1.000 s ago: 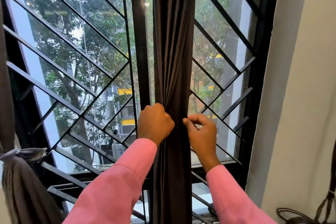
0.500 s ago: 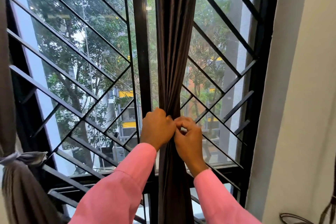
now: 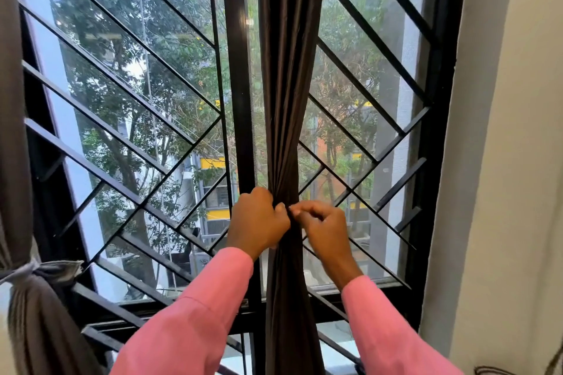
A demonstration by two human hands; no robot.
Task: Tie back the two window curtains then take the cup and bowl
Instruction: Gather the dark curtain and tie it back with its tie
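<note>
— What are your hands doing?

— My left hand [image 3: 259,219] is squeezing the curtain [image 3: 289,70], fingers curled tight round it, just right of the bar [image 3: 240,70]. My right hand [image 3: 324,230] is pinching the curtain with thumb and finger. I cannot tell if it is holding a string too.

— Is anything changing?

— Yes. A second ago my right hand was sitting apart, on the far side of the curtain. Now it is pressing right up against my left hand, and the curtain is getting thinner there.

— So what is happening?

— I think I am starting to tie it. No knot is showing yet. The other curtain [image 3: 36,313], far left of the bar, is already hanging tied with a band [image 3: 51,269].

— And the cup and bowl?

— I am not seeing them here. I think they are coming after this.
</note>
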